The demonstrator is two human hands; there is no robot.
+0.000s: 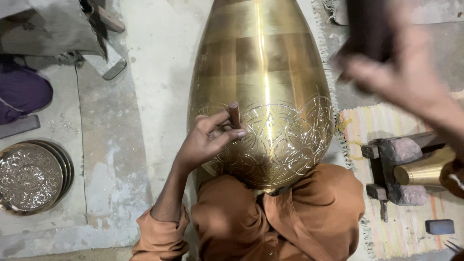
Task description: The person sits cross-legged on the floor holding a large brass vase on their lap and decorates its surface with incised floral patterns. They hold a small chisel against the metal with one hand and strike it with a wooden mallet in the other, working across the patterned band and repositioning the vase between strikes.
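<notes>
Head view looks straight down on a big brass vase (263, 92) lying across the person's lap, its long axis running away from the body, the wide engraved belly near the orange-clad knees and the narrower plain end pointing to the top of the frame. Its upper part is smooth and banded in lighter and darker gold; the lower part carries a chased pattern of circles and leaves. Beneath it lies a pale concrete floor (121, 159), with a striped woven mat (386, 121) to the right. On the floor at left sits a stack of embossed metal plates (30, 178). On the mat rests a dark iron block (403, 164) with a small brass cone (425, 170) lying beside it. The left hand (210, 137) is clenched around a short chisel (234, 113), holding its tip against the engraved band. The right hand (386, 63) is raised, blurred, gripping a dark tool I cannot identify. A small dark block (439, 226) lies lower right.
</notes>
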